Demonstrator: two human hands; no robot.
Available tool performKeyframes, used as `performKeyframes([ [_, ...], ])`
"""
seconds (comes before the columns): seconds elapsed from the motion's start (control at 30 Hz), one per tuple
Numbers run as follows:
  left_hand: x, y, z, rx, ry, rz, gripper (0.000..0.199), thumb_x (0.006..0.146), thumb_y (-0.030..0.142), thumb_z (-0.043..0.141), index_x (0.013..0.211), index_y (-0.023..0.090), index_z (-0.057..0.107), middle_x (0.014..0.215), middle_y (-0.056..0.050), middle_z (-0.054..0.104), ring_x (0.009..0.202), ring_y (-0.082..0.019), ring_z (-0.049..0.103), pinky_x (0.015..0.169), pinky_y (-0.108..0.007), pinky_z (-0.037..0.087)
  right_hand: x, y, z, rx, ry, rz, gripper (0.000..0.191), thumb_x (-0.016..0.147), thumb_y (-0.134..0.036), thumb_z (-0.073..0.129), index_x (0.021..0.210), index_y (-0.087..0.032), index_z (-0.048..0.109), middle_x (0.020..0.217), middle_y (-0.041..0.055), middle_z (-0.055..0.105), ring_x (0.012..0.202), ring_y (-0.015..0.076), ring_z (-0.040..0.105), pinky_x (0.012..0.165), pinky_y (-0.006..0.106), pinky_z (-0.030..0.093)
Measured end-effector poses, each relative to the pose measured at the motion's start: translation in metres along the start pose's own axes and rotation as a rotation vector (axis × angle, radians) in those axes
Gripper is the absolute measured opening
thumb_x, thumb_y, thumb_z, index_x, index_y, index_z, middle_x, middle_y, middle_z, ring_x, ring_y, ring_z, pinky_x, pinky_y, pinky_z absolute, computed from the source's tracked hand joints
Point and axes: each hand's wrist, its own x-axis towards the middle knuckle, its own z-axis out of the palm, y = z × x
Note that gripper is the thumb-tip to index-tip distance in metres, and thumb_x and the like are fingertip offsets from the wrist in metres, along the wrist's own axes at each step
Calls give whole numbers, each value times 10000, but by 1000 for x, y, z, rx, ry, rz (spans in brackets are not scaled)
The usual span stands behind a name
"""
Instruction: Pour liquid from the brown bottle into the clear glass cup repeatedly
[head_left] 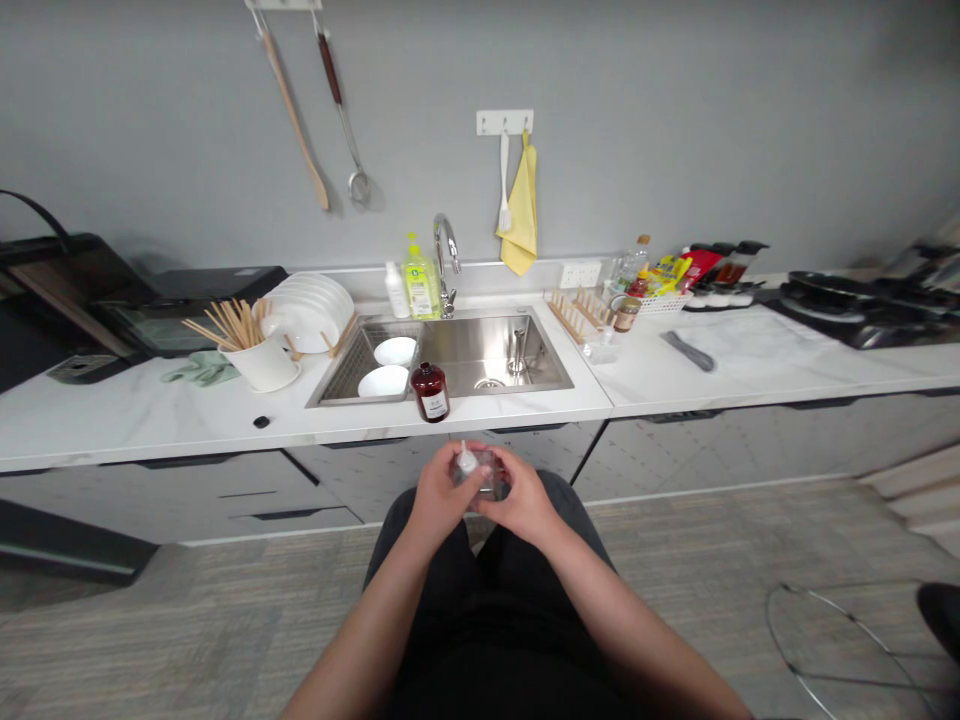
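Note:
My left hand (439, 492) and my right hand (521, 495) are together above my lap, in front of the counter's edge. Between them is a small clear container (484, 472), held by both hands. It looks like glass or clear plastic, and my fingers hide much of it. A white pointed cap or nozzle (467, 460) sticks up from it beside my left fingers. Dark trousers (480, 600) lie below my hands.
Ahead is a white marble counter (150, 415) with a steel sink (487, 360). A dark brown bottle (430, 393) stands at the sink's front edge. White bowls (384, 380) sit in the sink. A wire stool frame (840, 640) stands at lower right.

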Motion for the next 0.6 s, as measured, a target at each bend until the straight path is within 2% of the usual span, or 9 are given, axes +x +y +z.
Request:
performKeyframes([
  [0.07,0,1,2,14,47,-19,357,924,412,852,1219,224,780,1212,-117,838,1093,-312,804,1015,-479,633,1,-3,0,-6,6,-4,736,686,-270,983,1379,-251,734,1311,106,821,1140,319,816,999,460,694],
  [0.1,0,1,2,0,31,6,366,935,419,844,1241,229,783,1247,-120,835,1140,-321,801,1048,-490,627,1,-3,0,-5,14,-5,744,684,-266,981,1385,-253,731,1320,107,819,1145,320,815,992,456,695],
  [0.23,0,0,1,-103,-116,106,353,1055,457,705,1332,256,793,1461,-128,776,1383,-340,726,1221,-527,547,1,1,-1,19,30,2,782,669,-288,996,1400,-256,717,1336,109,813,1166,325,813,978,452,700],
  [0.3,1,-3,3,-89,-62,66,340,1026,464,745,1277,240,792,1414,-133,788,1327,-332,746,1192,-516,563,1,2,-2,21,23,0,763,680,-300,999,1390,-254,720,1324,106,816,1167,322,813,986,450,698],
  [0.37,1,-5,6,-40,43,3,368,952,463,827,1223,220,769,1298,-130,814,1207,-319,775,1120,-495,595,0,2,-2,7,16,-7,737,690,-295,995,1375,-251,727,1314,103,819,1158,318,815,992,445,695],
  [0.43,0,-3,7,-16,68,-14,406,929,471,848,1227,214,749,1247,-122,818,1155,-311,779,1085,-483,603,0,1,-1,-9,17,-12,724,690,-283,989,1366,-247,731,1303,102,822,1139,314,817,991,443,695],
  [0.53,-2,3,2,-51,-72,79,424,1013,511,746,1333,232,756,1352,-129,797,1272,-326,752,1157,-506,571,-1,1,-2,-11,34,-11,732,684,-290,992,1366,-250,727,1287,103,822,1121,316,820,972,446,703],
  [0.6,-2,5,-1,-85,-118,115,420,1058,540,678,1333,239,779,1393,-135,788,1329,-335,734,1192,-522,556,-2,2,-2,4,38,-7,760,676,-305,1005,1377,-253,717,1305,106,814,1140,322,818,976,453,706],
])
